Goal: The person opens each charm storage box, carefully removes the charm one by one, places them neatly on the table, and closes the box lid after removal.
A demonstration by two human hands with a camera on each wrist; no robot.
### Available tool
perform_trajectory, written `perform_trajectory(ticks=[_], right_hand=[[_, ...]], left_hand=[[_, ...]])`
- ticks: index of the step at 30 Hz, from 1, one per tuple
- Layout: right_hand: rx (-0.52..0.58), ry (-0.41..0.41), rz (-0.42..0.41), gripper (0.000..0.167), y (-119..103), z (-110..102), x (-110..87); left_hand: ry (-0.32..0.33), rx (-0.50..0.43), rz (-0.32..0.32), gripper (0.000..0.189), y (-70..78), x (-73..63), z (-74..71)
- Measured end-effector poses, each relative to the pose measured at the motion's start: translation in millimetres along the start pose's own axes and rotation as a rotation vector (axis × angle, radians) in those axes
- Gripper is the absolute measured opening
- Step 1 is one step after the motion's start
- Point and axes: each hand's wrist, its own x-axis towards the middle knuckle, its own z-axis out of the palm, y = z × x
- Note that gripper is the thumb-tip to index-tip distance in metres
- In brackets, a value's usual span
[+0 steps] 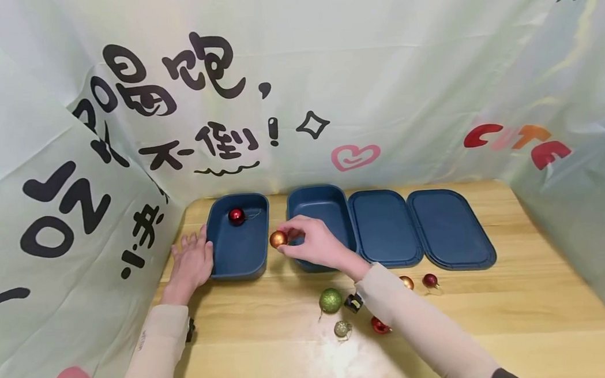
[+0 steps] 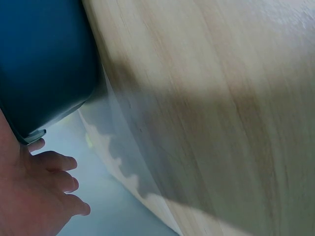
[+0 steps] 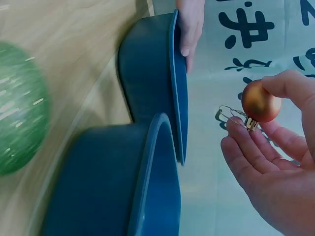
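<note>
Head view: right hand [image 1: 320, 243] pinches a shiny copper-gold ball [image 1: 278, 239] between thumb and fingertips, held up between left box [image 1: 240, 252] and right box [image 1: 329, 203]. Right wrist shows its gold cap [image 3: 251, 123] and thin wire loop [image 3: 238, 111]. Left hand [image 1: 192, 260] has fingers spread, touching left box's left side, not gripping. Far cloth [image 1: 410, 78] reads "喝饱, 不倒!" in black, "CUTE" at right. Left sleeve [image 1: 158, 336] print too small to read.

Pale cloth [image 1: 410, 84] (bearing a pink heart [image 1: 355, 158] and "CUTE" lettering [image 1: 527, 136]) backs a wooden table [image 1: 260, 353].
</note>
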Motion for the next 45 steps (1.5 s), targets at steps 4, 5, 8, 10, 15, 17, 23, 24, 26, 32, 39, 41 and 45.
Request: perform_trajectory(ticks=[4,5,8,10,15,17,23,24,26,32,39,41,45], right_hand=[[-0.004,0.017,-0.015,0.036,2,-10,-17.4],[-0.003,0.021,-0.015,0.035,3,-13,-22.0],[0.004,0.033,0.012,0.033,5,-21,-35.8],[0.008,0.041,0.038,0.033,7,-26,-45.2],[0.000,0.070,0.072,0.034,12,-36,-68.3],[-0.009,0.090,0.070,0.034,15,-40,-77.0],[-0.025,0.154,0.106,0.032,23,-49,-103.0],[-0.024,0.162,0.122,0.032,25,-51,-107.4],[-0.023,0.178,0.154,0.033,28,-54,-115.9],[-0.039,0.220,0.195,0.036,37,-64,-140.0],[-0.057,0.246,0.201,0.038,46,-73,-162.8],[-0.061,0.250,0.210,0.038,48,-75,-167.8],[-0.065,0.252,0.235,0.038,49,-78,-176.6]], left_hand=[[0.003,0.002,0.000,0.061,-1.4,-0.4,0.9],[0.003,0.003,0.003,0.061,-1.7,-0.3,1.1],[0.006,-0.001,0.008,0.061,-1.8,-0.9,0.8],[0.003,-0.006,0.008,0.061,-1.7,-1.5,0.2],[-0.002,-0.008,0.008,0.063,-1.1,-2.0,-0.3],[0.004,-0.001,0.011,0.064,-0.8,-1.4,0.1],[0.003,0.020,0.017,0.068,0.0,-0.5,0.9],[0.001,0.021,0.018,0.068,0.3,-0.7,0.7],[0.002,0.021,0.019,0.069,0.4,-1.3,0.5],[0.003,0.018,0.020,0.072,0.2,-2.5,1.0],[-0.001,0.017,0.017,0.073,-0.6,-3.3,0.9],[0.000,0.016,0.018,0.073,-0.5,-3.3,0.7],[0.001,0.009,0.020,0.073,0.1,-3.0,0.6]])
